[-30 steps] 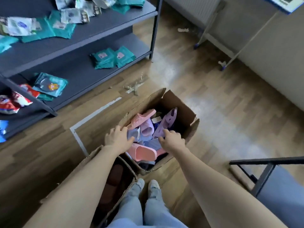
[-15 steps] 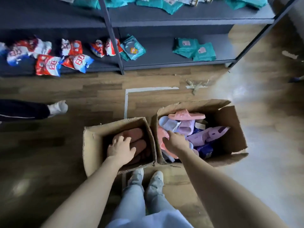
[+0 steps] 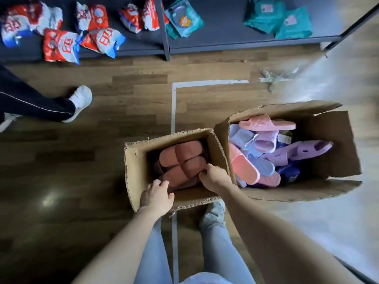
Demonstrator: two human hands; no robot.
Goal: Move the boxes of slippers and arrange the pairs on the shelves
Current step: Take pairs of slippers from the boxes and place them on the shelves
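Note:
A small cardboard box (image 3: 134,167) on the floor holds a stack of salmon quilted slippers (image 3: 181,158). My right hand (image 3: 215,178) reaches into it from the right, with fingers curled on the near edge of the slippers. My left hand (image 3: 156,196) lies over the box's near rim, fingertips bent down against the slippers' near end; its grip is hidden. Touching this box on the right is a larger open box (image 3: 332,138) full of loose pink, purple and blue slippers (image 3: 264,144).
A dark shelf (image 3: 225,41) runs along the top, with red-and-white packets (image 3: 61,47) at left and teal packets (image 3: 293,23) at right. Another person's leg and white shoe (image 3: 80,100) are at left. White tape (image 3: 174,105) marks the floor. My feet stand just behind the boxes.
My right hand left the larger box and went into the small one. My left hand slid back to the small box's near rim. The view tilted down and closer.

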